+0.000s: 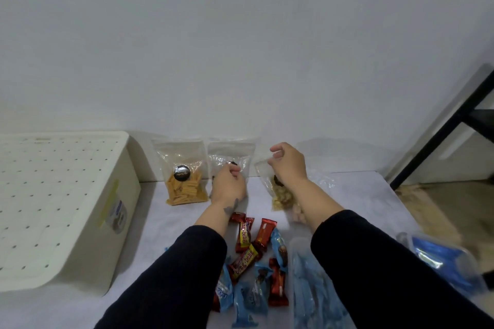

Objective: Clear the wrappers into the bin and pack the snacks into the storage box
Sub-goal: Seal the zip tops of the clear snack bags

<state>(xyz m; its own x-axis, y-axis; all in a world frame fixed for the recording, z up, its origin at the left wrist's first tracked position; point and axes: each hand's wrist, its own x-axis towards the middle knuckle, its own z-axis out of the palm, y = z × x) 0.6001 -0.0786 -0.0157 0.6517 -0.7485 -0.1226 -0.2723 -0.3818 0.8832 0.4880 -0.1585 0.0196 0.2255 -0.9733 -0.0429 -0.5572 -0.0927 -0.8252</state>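
Head view: left hand (229, 183) hides most of middle pouch (232, 153).

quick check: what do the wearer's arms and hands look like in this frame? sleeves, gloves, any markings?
Both arms wear long black sleeves, pushed up so the forearms are bare. The left hand and right hand are bare: no gloves, and no rings or watch that I can make out. A dark tattoo marks the left wrist. The right wrist shows no marking.
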